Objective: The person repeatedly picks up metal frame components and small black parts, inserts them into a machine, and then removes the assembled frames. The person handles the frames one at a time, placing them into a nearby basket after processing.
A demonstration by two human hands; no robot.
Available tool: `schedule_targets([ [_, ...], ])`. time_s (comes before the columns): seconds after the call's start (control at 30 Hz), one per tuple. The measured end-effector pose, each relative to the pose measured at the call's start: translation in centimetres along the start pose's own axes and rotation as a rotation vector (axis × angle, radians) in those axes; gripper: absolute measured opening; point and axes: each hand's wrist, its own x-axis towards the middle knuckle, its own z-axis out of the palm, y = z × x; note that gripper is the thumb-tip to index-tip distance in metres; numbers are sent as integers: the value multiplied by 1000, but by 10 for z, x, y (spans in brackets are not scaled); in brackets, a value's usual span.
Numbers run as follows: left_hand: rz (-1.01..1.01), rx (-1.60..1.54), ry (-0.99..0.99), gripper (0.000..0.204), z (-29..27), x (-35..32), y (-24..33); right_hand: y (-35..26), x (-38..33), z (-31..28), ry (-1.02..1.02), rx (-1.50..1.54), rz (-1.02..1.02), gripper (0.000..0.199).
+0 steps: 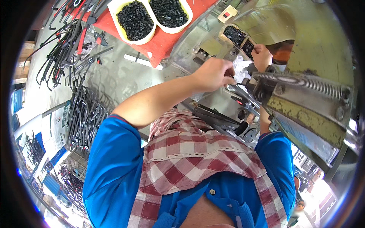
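While the left hand (213, 74) pinches a small part at the press (304, 98), fingers narrow, the right hand (261, 56) reaches into a box (238, 37) of black washers, its fingers hidden.

Bare metal everywhere here: the coil spring (300, 81) is steel, ribbed and shining dully grey, bolted to a machine frame (304, 114) whose yellow-green paint is chipped, scuffed and rough at the edges. Under the left hand (213, 74) lies a slim metal part (243, 93), smooth and faintly glossy. By the right hand (261, 56), a crumpled white rag (240, 66), soft and matt. The two cream trays (152, 22) look like smooth plastic, heaped with small black rings (134, 19), rubbery and matt. Beneath them, a red cloth cover (163, 41), flat and dull. Bent wire rods (85, 114), dark metal, slightly sheened. The checked scarf (190, 155) is woven cotton-like cloth; the blue shirt (114, 167) is smooth fabric.
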Motion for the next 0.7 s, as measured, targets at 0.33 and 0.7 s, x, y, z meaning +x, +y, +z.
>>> schedule_targets([
  [0.33,180,645,43,16,28,6,-6,-29,-84,-110,22,49,-360,26],
  [0.7,124,596,-69,34,40,-89,-54,-28,-120,-103,212,-111,-573,26],
])
